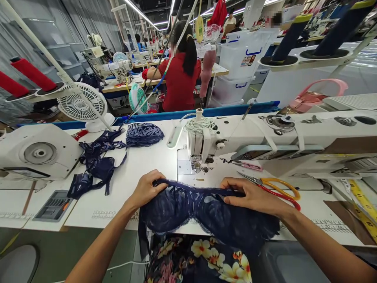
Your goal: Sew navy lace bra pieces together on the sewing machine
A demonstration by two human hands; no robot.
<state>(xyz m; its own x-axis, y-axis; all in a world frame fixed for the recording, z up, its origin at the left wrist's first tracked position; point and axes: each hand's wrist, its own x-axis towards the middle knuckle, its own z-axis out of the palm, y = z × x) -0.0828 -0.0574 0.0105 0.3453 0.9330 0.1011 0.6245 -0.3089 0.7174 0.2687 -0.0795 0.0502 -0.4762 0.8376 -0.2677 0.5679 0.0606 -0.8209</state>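
Note:
A navy lace bra (193, 206) is stretched between my two hands at the front edge of the sewing table, its cups hanging toward me. My left hand (149, 188) pinches the band's edge at the left cup. Its right side is gripped by my right hand (246, 192), thumb in front and fingers behind. Just beyond the bra stands the sewing machine's needle head (200, 145), apart from the fabric. Orange- and red-handled scissors (279, 190) lie by my right wrist, and pink-handled snips (249, 165) rest behind them.
More navy bra pieces (100, 165) lie on the left, near a folded navy lace piece (144, 134). A second machine (38, 153) and a white fan (82, 102) stand at left. A yellow tape measure (363, 208) is at right. A person in red (181, 78) sits ahead.

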